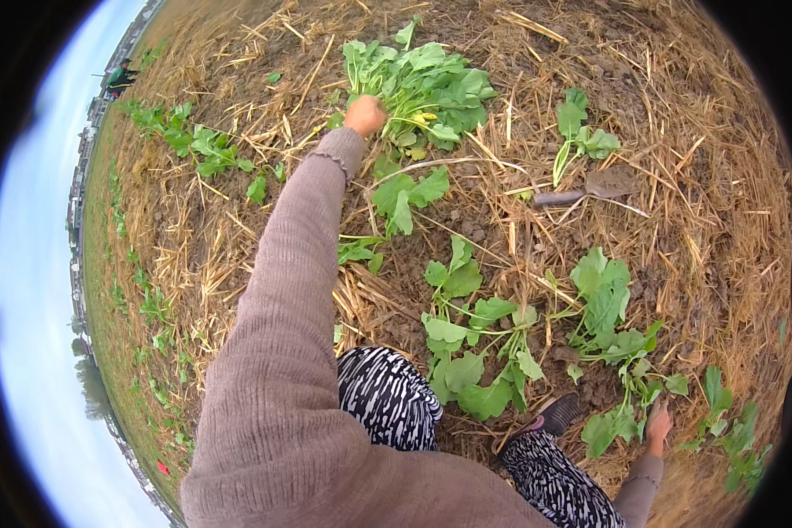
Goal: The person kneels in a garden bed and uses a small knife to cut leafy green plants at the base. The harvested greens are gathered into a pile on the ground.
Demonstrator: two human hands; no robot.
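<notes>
My left hand (pixel 365 116) is closed at the stem ends of a bunch of leafy green seedlings (pixel 435 86) lying on the soil; its fingertips are hidden. At the lower right, my right hand (pixel 659 424) is low by the ground beside a leafy seedling (pixel 624 419). Whether its fingers grip a stem cannot be told. A hand trowel (pixel 561 198) with a soil-covered blade lies on the straw between the two hands. Just above the trowel rests a loose seedling (pixel 574 132). Broad-leaved plants (pixel 485 356) spread over the soil in front of my knee.
Dry straw (pixel 376 297) covers much of the brown soil. My shoe (pixel 558 414) is close to the plants. More seedlings stand at the right (pixel 739 435) and in a row at the left (pixel 201 145). Another person (pixel 120 78) is far off at the upper left.
</notes>
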